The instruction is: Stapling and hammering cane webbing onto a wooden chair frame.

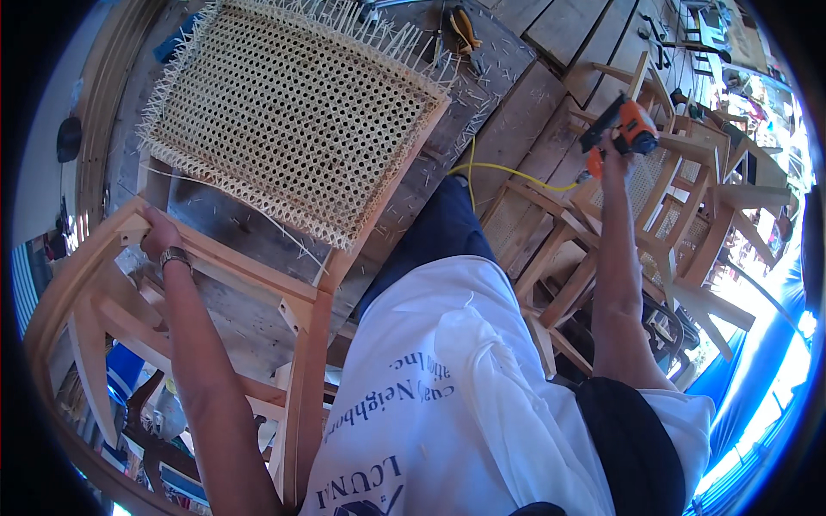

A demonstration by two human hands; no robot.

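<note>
My left hand (159,234), with a watch at the wrist, is closed round a rail of a bare wooden chair frame (308,378) at the left. A woven cane sheet (292,112) covers the chair's seat; its loose strands stick out past the far and left edges, and some hang over the near edge. Out to the right, my right hand (613,155) grips an orange and black air staple gun (637,129), held up away from the cane. A yellow air hose (533,182) runs from near its handle toward my leg.
Pliers with yellow-and-black handles (465,27) lie beyond the cane on a work surface (477,95) strewn with short pale trimmings. Several wooden chair frames (688,198) are piled at the right. A blue sheet (744,344) hangs at the far right.
</note>
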